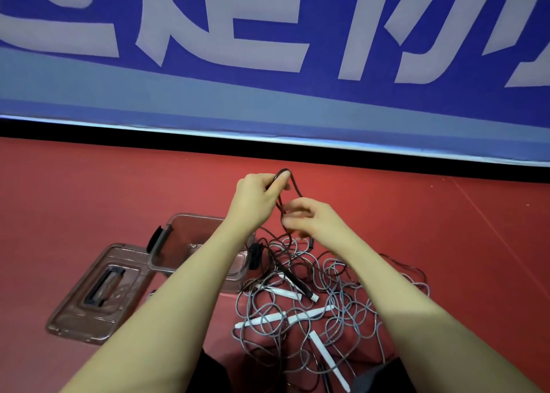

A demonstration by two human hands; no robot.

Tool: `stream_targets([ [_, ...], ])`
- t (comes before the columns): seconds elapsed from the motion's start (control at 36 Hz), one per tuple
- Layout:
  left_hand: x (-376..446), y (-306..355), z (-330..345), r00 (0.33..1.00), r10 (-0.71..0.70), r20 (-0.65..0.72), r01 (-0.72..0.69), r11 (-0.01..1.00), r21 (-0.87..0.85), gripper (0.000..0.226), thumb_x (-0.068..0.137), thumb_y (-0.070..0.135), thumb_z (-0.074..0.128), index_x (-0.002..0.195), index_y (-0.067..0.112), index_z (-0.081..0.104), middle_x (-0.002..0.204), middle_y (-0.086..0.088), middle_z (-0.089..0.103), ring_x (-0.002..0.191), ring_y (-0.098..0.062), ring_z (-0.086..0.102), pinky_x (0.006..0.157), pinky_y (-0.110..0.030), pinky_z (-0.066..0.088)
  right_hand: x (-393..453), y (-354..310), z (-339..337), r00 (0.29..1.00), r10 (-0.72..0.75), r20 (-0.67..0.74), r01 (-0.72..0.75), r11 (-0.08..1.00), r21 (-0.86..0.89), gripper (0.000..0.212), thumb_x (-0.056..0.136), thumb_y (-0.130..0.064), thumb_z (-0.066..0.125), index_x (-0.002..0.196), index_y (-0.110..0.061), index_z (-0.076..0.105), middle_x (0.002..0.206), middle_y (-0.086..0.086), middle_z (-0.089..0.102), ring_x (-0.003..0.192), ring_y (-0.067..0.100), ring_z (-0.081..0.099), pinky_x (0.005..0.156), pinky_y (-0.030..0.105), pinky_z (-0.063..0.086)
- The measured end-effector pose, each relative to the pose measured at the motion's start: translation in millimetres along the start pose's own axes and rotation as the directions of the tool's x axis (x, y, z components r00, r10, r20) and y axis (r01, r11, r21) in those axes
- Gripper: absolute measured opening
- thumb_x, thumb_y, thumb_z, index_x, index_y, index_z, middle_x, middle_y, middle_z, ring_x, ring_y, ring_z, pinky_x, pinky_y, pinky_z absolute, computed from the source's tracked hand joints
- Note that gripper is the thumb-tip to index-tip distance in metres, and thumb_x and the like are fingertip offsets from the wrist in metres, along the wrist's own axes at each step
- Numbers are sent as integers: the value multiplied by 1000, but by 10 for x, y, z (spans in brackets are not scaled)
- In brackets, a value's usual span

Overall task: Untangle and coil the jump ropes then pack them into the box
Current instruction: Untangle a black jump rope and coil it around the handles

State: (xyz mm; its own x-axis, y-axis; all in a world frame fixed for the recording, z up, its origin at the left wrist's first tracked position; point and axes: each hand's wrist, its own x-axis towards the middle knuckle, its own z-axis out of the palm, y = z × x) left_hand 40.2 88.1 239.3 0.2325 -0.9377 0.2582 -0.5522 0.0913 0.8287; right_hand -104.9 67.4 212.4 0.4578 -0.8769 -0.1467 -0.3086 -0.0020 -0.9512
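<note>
We find the task barely begun: left hand (256,195) and right hand (309,218) both grasp a dark rope (293,184) lifted above the tangled ropes (312,297) on the floor, the open box (190,244) holding none

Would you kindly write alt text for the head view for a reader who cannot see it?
Two hands, left hand and right hand, lift a loop of dark rope above a tangled pile of jump ropes on a red floor. An open clear box and its lid lie left.
</note>
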Motion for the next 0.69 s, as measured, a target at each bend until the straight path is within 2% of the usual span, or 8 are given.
stream_targets([
  [0.11,-18,60,14,999,49,9,-49,999,-7,36,97,34,50,82,11,74,47,9,41,46,0,43,48,-14,28,-5,29,81,999,-37,7,38,967,-252,27,82,-17,69,106,-26,60,90,-2,56,63,5,48,61,21,37],
  [0.25,-8,-10,31,994,96,47,-98,995,33,48,97,40,45,72,2,60,71,-7,51,70,-18,49,67,-34,37,-14,14,108,992,-116,-47,82,887,-455,19,95,-26,54,102,-14,67,98,7,65,90,22,57,76,32,42],
  [0.31,-28,-12,13,989,125,78,-127,992,22,48,98,44,38,66,9,44,66,0,40,68,-13,40,62,-33,29,-1,21,104,985,-115,-128,60,927,-370,18,95,-22,52,90,-16,68,83,8,67,78,23,62,74,38,49],
  [0.36,-33,-38,7,984,125,129,-130,991,36,48,96,50,28,74,13,50,73,1,45,79,-16,42,70,-34,31,31,34,82,970,-95,-223,44,974,-224,22,96,-18,51,79,-16,65,68,3,66,65,17,64,75,40,56],
  [0.44,-41,-133,29,970,-11,244,-20,992,126,37,95,33,38,116,13,61,99,-6,47,108,-25,40,93,-31,32,69,13,32,944,-69,-322,66,998,-21,26,98,-15,49,77,-8,62,65,6,62,61,19,65,66,30,57],
  [0.5,-76,-197,35,945,-50,324,-20,977,211,33,91,21,49,123,17,59,101,-3,44,110,-21,36,93,-27,29,68,-32,12,925,-35,-377,90,988,129,28,99,-16,48,75,-8,60,64,9,61,55,14,64,58,22,55],
  [0.61,-143,-301,46,896,-29,442,-112,951,289,21,90,28,58,104,17,68,94,-1,47,98,-18,36,92,-32,36,52,-121,-1,907,9,-421,148,929,338,28,99,-18,48,79,-5,61,63,11,61,54,14,65,56,21,54],
  [0.69,-133,-325,20,927,-3,376,-129,937,325,30,92,37,57,83,10,67,77,5,44,88,-16,36,78,-32,38,50,-168,4,888,19,-459,188,897,401,29,100,-19,47,79,-5,61,65,12,61,58,16,65,59,23,55],
])
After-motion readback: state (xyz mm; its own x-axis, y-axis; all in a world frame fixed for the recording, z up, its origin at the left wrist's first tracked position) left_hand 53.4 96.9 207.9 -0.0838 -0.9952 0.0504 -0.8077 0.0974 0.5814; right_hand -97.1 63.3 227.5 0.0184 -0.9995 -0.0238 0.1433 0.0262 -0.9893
